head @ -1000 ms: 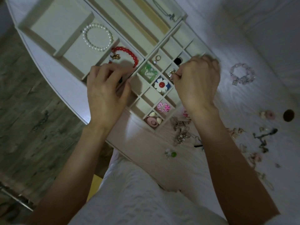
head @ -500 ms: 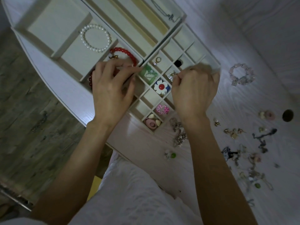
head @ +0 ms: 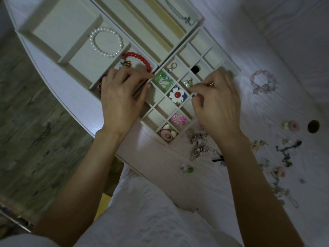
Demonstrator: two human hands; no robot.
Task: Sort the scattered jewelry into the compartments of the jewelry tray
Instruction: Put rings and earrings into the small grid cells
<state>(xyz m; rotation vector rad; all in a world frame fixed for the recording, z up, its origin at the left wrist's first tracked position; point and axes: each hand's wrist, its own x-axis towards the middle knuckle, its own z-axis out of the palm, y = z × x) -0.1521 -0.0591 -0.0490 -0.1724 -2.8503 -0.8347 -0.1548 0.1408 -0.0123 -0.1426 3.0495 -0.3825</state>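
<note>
Head view: left hand [head: 122, 102] rested palm-down on the tray [head: 185, 56], fingers loosely bent, holding nothing visible; right hand [head: 216, 106] hovered, fingers curled, pinching something too small to identify.

no readable text anywhere — no labels, brands or numbers
</note>
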